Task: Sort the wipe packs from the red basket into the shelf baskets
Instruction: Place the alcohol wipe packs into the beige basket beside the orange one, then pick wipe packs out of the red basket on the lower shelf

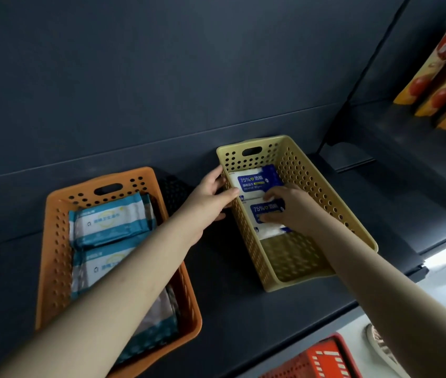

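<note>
Two blue-and-white wipe packs (257,182) are seen at the far end of the yellow basket (325,192) on the shelf (243,309); the nearer pack (264,214) is pressed flat under the right hand (287,207), fingers spread on top rather than closed round it. The left hand (211,197) is curled over the basket's left rim – a steadying grip. Teal packs (110,222) fill the orange basket (55,241). The packs are judged light, soft and slick-filmed – best pinched by the edges. The red basket (317,358) is only partly visible below
</note>
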The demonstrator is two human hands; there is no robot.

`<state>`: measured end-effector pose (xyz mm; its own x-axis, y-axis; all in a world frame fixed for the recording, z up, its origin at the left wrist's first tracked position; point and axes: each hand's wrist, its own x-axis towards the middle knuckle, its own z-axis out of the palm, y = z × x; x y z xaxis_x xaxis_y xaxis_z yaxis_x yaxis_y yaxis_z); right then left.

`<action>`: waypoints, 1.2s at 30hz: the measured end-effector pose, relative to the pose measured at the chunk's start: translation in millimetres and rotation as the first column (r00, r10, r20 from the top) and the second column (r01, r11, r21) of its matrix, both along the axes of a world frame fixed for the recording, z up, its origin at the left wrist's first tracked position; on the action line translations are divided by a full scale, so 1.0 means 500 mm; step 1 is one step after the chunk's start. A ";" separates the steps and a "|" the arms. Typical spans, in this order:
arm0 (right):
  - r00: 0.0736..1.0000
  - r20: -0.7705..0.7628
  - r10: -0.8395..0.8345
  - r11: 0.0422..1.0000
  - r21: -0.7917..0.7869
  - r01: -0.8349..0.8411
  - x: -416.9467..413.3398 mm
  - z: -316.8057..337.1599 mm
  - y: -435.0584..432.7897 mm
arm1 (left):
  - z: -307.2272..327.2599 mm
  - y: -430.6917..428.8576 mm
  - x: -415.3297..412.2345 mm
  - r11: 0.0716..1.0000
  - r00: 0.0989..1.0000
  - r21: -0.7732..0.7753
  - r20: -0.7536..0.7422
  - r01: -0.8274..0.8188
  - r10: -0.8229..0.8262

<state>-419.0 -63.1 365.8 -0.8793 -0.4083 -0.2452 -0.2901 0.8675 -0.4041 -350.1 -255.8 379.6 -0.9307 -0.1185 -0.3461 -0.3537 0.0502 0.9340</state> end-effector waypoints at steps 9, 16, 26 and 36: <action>0.969 -0.201 -0.141 0.989 -0.073 0.129 0.111 0.143 0.035 | 0.094 -0.019 0.077 0.892 0.981 -0.450 -0.149 0.048 -0.128; 0.879 -0.407 -0.247 0.948 -0.292 0.130 0.422 0.212 0.069 | 0.145 -0.009 0.357 0.800 0.898 -0.598 -0.376 -0.047 -0.229; 0.949 -0.121 -0.291 0.938 -0.231 0.258 0.918 0.013 0.174 | -0.068 0.094 0.882 0.882 0.966 -0.468 -0.200 0.053 -0.165; 0.902 0.196 -0.384 0.912 -0.069 0.404 1.040 -0.207 0.353 | -0.293 0.263 1.026 0.920 0.976 -0.333 0.133 0.207 -0.171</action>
